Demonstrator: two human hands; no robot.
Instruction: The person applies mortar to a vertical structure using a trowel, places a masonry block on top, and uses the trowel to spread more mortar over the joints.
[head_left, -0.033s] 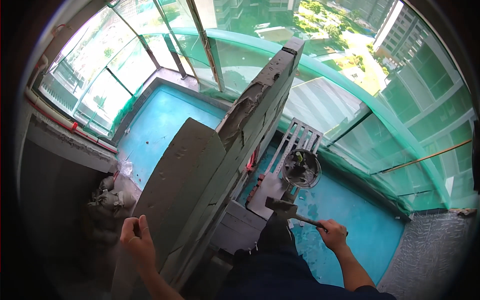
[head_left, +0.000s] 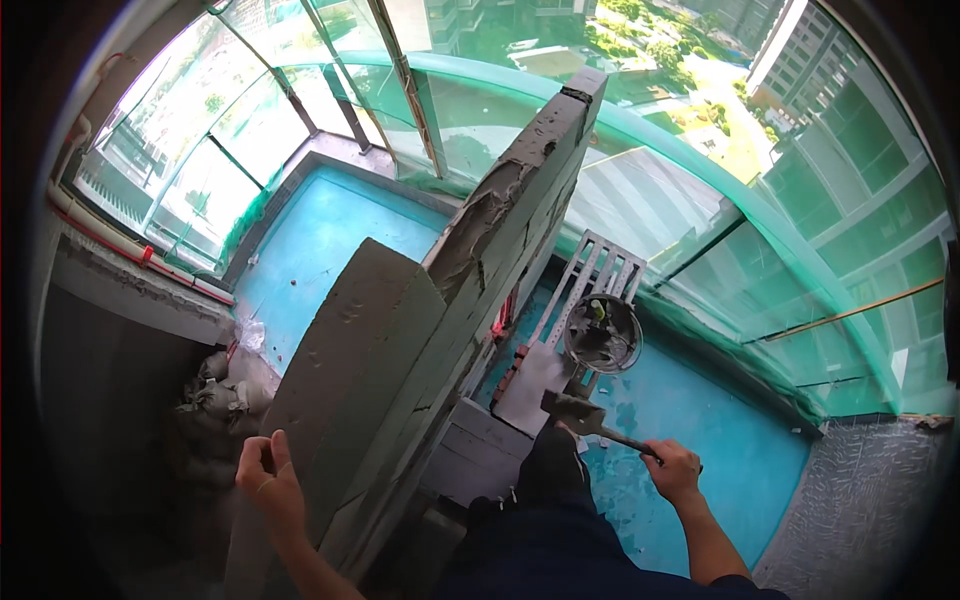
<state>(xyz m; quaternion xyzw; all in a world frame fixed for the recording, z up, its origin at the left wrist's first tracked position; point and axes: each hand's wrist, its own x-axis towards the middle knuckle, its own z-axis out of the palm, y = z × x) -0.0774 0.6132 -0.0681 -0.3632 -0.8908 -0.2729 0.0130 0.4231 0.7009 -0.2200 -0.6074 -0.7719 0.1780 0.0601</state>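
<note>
My right hand is closed round the dark handle of a trowel. Its grey, mortar-smeared blade points left, above my knee and just short of a bucket. That round bucket contains grey mortar and a small yellow-green item; it rests on a slatted metal platform. My left hand is raised by the left face of a grey block wall, thumb up, fingers loosely curled and apart from the thumb. Nothing shows in it. Whether it touches the wall I cannot tell.
The wall's broken, mortar-smeared top runs away from me. Blue-coated floor lies on both sides. Tied sacks sit at left. Green netting and glass edge the space, high above the ground. A pipe follows the left wall.
The trowel and my right hand have shifted slightly to the right. My left hand has hardly moved. The view has tilted a little.
</note>
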